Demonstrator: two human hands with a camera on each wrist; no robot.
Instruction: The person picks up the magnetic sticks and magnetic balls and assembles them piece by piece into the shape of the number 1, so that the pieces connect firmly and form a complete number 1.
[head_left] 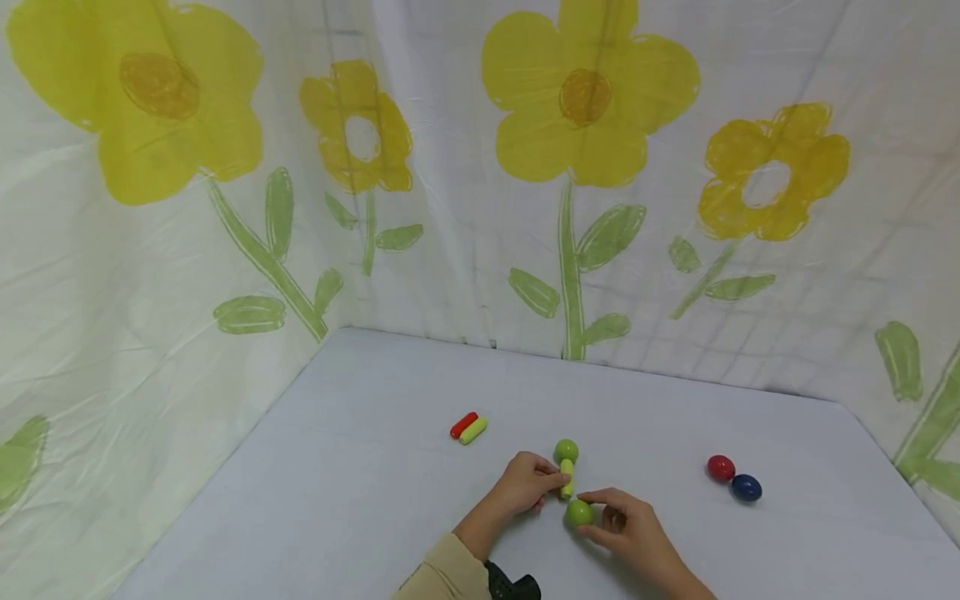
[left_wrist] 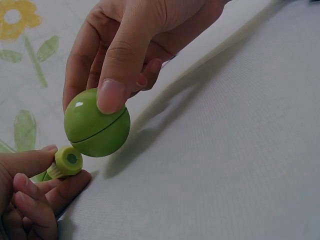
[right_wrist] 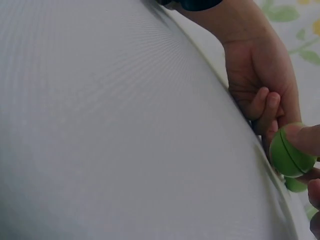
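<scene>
My left hand (head_left: 522, 485) pinches a yellow-green cylinder (head_left: 567, 471) between thumb and fingers. At the cylinder's far end sits a green ball (head_left: 566, 450), apparently touching it. Just off the near end, my right hand (head_left: 632, 527) holds a second green ball (head_left: 580, 513) with thumb and fingertips. In the left wrist view this ball (left_wrist: 96, 131) shows a dark seam line, and the cylinder's round end (left_wrist: 71, 159) with a dark centre lies very close below it. The right wrist view has the held ball (right_wrist: 289, 156) at the right edge, hiding most of the cylinder.
A red cylinder (head_left: 463, 425) and another yellow-green cylinder (head_left: 473, 430) lie side by side at the back left. To the right are a red ball (head_left: 721, 468) and a dark blue ball (head_left: 747, 488). A flower-painted curtain (head_left: 450, 250) hangs behind the white table (head_left: 337, 467).
</scene>
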